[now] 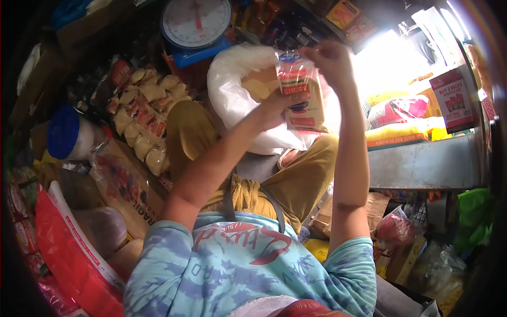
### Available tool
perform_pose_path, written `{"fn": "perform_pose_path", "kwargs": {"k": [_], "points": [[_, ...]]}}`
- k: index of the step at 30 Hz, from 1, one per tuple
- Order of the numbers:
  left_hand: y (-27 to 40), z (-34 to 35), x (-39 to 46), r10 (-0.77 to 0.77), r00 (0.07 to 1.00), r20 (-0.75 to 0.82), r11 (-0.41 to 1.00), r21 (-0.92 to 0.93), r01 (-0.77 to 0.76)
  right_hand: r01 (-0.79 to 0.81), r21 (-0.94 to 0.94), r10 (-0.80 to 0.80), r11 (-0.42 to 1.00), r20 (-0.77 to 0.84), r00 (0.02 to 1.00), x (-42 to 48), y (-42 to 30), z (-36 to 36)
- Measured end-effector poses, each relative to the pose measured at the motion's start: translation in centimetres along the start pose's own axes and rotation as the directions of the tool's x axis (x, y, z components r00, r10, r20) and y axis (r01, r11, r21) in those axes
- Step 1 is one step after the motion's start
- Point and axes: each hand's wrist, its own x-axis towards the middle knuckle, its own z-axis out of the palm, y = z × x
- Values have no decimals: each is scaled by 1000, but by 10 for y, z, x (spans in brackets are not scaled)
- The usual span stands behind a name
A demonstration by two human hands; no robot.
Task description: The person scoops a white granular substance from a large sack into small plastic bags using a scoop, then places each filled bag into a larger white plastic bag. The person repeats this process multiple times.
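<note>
A clear printed plastic bag [307,95] of pale brown sugar hangs upright between my two hands. Around its left side, at mid height, my left hand [275,111] is wrapped. My right hand [326,59] pinches the bag's top corner, fingers bunched together. Right behind them stands a large white plastic sack [229,87], its mouth rolled open. Pale brown sugar [257,85] shows inside the sack. Several filled sugar packs [144,115] lie heaped to the left, beside my knee.
A dial scale [196,21] on a blue base stands behind the sack. At left are a blue-lidded tub [65,132], a cardboard box [138,214] and a red bag [71,245]. Rice sacks [396,132] sit above a metal ledge [427,164] at right.
</note>
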Motion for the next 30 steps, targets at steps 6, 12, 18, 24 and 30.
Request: {"fn": "perform_pose_path", "kwargs": {"k": [6,12,18,24,30], "points": [[-58,-15,-17,-235,969,-76,864,-474,172,-222,66,204,973,206,957,-15,52,20],[-13,2,-40,-297,955,-2,911,298,284,-163,334,119,928,149,982,-76,14,-42],[62,3,-10,25,994,106,471,876,-105,0,341,8,940,-21,1000,-90,1,-31],[130,22,44,234,956,174,360,898,-252,267,380,-181,886,-247,952,-31,-42,-15],[276,132,48,700,695,164,143,921,-361,206,181,-128,962,-367,921,-87,-7,-39]]}}
